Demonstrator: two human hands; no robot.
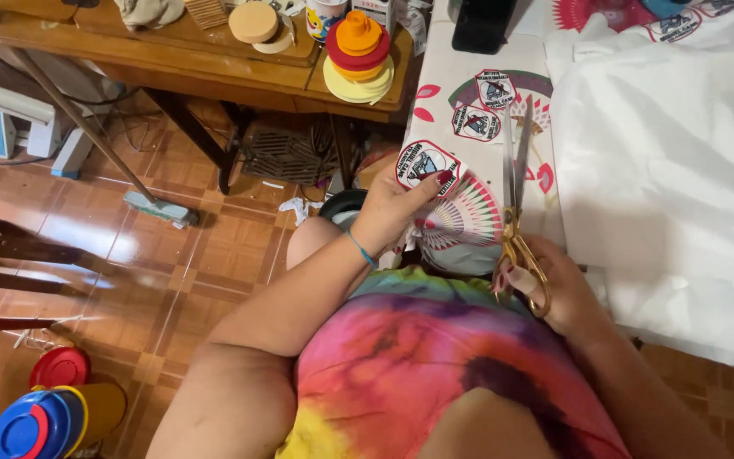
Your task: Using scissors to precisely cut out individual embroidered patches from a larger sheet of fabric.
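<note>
1. Printed sheet (pixel 460 223), centre frame, is pinched by the left hand (pixel 394 208), fingers pressed on its edge, so it is held taut.
2. Scissors (pixel 516 204) are gripped by the right hand (pixel 554 285), fingers curled through the gold loops, blades parted over the tabletop (pixel 460 76).
3. Cut badges (pixel 477 106) lie above, apart.

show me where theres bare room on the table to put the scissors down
Free: the white cloth right of the scissors, a wide bare spread. Crowded: the printed strip by the badge patches, and the near edge, where the left hand and right hand work.
</note>
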